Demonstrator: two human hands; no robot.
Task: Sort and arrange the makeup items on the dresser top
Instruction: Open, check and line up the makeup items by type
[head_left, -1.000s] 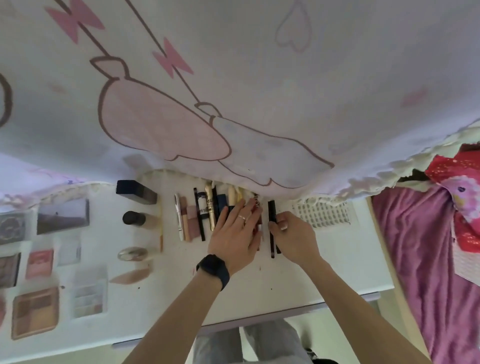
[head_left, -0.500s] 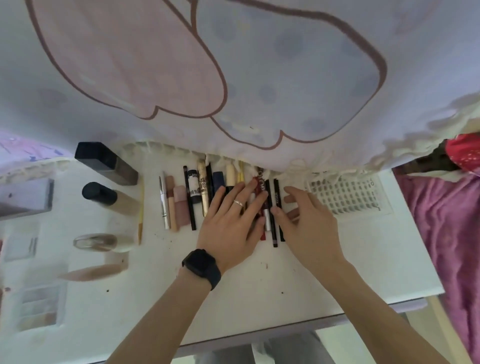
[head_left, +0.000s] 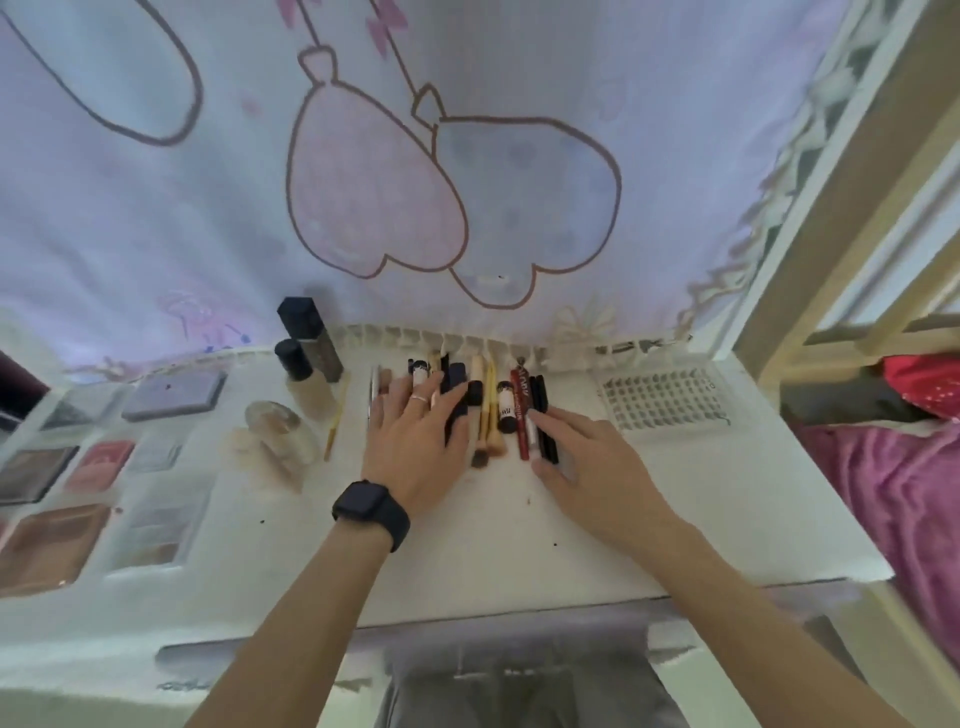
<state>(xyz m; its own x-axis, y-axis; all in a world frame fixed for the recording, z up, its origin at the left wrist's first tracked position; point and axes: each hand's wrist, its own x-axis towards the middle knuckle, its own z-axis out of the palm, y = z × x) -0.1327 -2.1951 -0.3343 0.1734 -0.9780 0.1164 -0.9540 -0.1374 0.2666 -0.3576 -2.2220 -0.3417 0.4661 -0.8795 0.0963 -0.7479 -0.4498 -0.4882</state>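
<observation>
At the left edge of the dresser top (head_left: 675, 540) I see flat palettes laid out in rows: a brown palette (head_left: 49, 545) nearest the front edge, a pink compact (head_left: 101, 464) behind it, and a lilac palette (head_left: 175, 396) further back. Detail here is blurred.

To the right of the palettes, toward the back edge, stand two black-capped bottles (head_left: 306, 340), close beside each other. A clear round jar (head_left: 278, 428) sits just in front of them. A thin yellow stick (head_left: 336, 415) lies just beside the bottles, pointing front to back.

At the middle of the back edge lies the row of slim makeup items (head_left: 498, 410), all parallel, running front to back. My left hand (head_left: 415, 447) lies flat, palm down, on the left part of this row, fingers spread and released; it grasps nothing. A ring (head_left: 420, 399) shows on one finger and a black watch (head_left: 371, 514) on the wrist. Between the hands lie two brushes (head_left: 485, 426) with pale handles and a short black-and-white tube (head_left: 506, 410).

A red pencil (head_left: 522, 415) and black pencils (head_left: 543, 415) form the right end of the row. My right hand (head_left: 592, 462) rests open against them, fingertips (head_left: 537, 415) touching the black pencils, nothing clenched.

Near the back right corner lies a white perforated grid (head_left: 662, 399), well apart from the row.
</observation>
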